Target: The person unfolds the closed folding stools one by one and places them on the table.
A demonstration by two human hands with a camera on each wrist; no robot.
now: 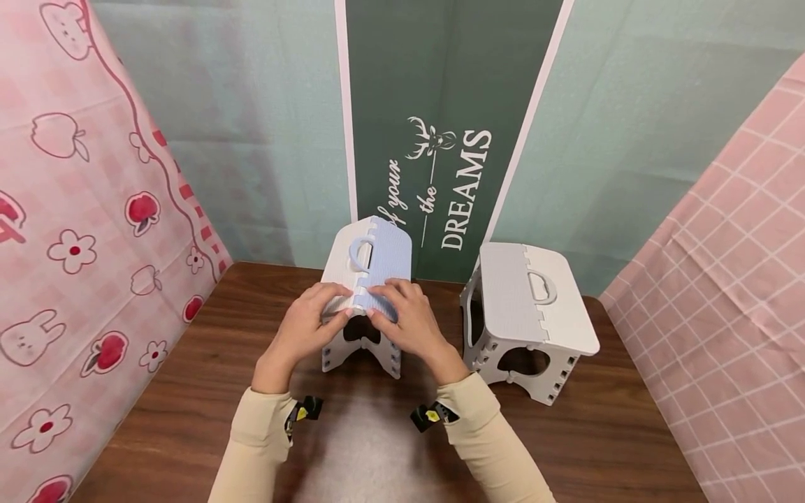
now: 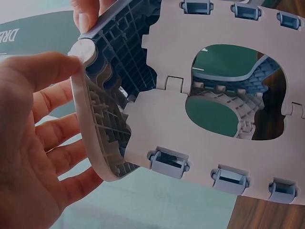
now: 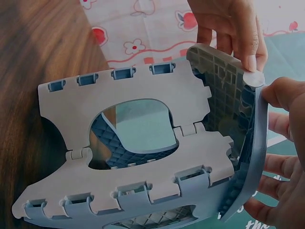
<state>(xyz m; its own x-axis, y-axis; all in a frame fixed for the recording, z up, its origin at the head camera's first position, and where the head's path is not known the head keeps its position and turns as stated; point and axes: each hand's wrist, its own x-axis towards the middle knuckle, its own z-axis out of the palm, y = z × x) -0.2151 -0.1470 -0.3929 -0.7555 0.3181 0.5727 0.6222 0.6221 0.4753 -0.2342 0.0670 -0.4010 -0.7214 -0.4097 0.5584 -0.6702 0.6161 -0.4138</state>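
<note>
A white-and-blue folding stool [image 1: 393,253] stands on the table with its two-part seat peaked along the middle hinge. My left hand [image 1: 307,327] holds the white half [image 2: 84,119] of the seat at its near end, thumb beside the round hinge cap [image 2: 84,50]. Opposite it, my right hand [image 1: 411,323] grips the blue half [image 3: 258,138], with the thumb at the front edge and the fingers over the outer face. Below, the hinged white leg panel [image 3: 66,105] bends inward at its middle joint, around an oval opening.
To the right stands a second folding stool [image 1: 506,293], grey and white, with a flat seat and a loop handle [image 1: 542,288]. Both stools are on a dark wooden table [image 1: 207,391]. Printed cloths hang at the left [image 1: 100,244], back [image 1: 264,140] and right [image 1: 742,279].
</note>
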